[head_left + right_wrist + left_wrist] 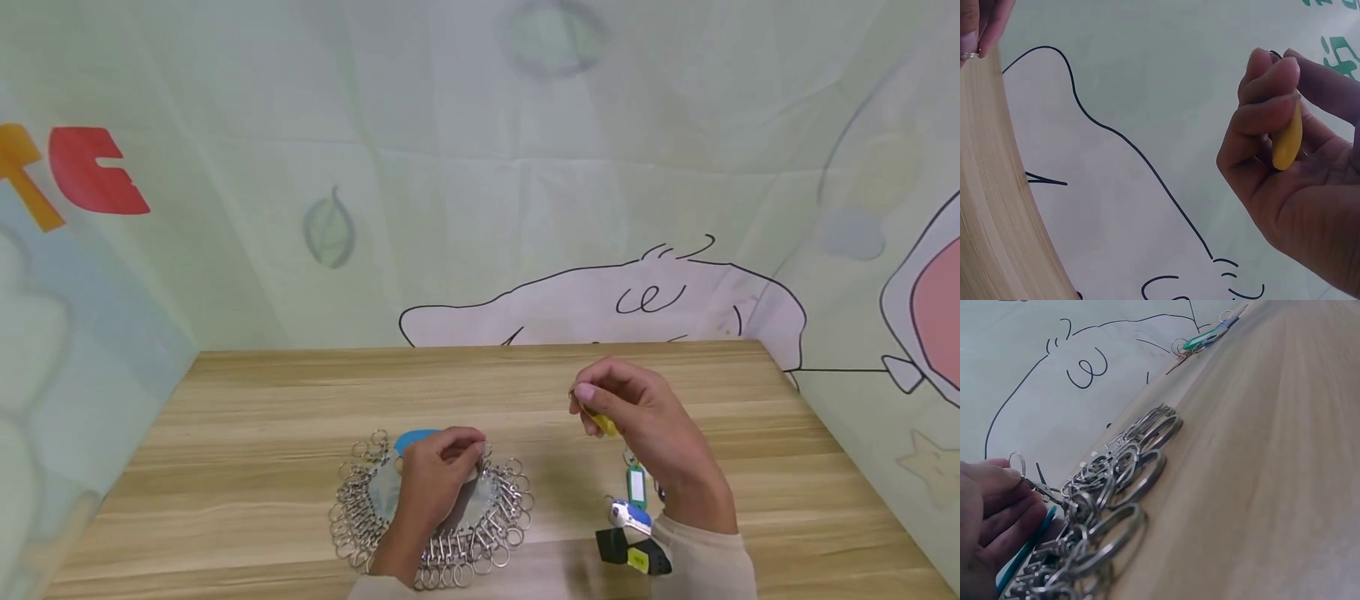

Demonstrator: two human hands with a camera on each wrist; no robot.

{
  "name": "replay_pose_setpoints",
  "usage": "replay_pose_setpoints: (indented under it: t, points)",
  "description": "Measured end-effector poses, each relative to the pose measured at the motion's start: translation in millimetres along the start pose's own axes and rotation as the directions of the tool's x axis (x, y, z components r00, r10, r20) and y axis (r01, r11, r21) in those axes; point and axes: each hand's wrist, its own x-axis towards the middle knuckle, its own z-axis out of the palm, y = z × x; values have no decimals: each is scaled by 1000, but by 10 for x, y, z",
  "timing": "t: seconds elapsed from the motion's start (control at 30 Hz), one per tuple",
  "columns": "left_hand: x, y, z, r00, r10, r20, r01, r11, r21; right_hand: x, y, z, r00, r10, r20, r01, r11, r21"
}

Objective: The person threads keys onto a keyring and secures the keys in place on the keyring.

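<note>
In the head view my left hand [433,477] is over a round display with many metal key rings [468,546] hung on clasps around its edge. The left wrist view shows its thumb and fingers pinching a small ring [1017,462] attached to a metal clasp. My right hand [645,421] is raised above the table to the right, pinching a small yellow keychain pendant [1288,140]. In the right wrist view the pendant looks smooth and slim; curled fingers hide its upper part, where a bit of dark metal shows.
A blue piece [416,438] shows behind my left hand. Below my right hand lie a green-framed key tag [637,486], a white and blue pendant [630,517] and a black and yellow piece [636,553]. A printed cloth [450,208] stands behind the wooden table [247,433].
</note>
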Motion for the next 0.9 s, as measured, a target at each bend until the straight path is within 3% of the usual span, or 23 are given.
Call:
replay_pose_setpoints:
  t: [0.2,0.37,0.57,0.9]
  points:
    - [19,5,-3,999,38,-14,-37,995,94,130,114,90,998,16,55,-17,1000,12]
    - [32,-4,72,1000,10,14,-11,998,64,261,373,209,989,84,125,-88,996,27]
    - [17,12,176,997,10,71,-12,999,30,256,618,238,979,174,110,-175,985,-3]
    - [9,23,193,996,44,73,-47,998,39,290,859,318,958,221,183,-211,975,-76]
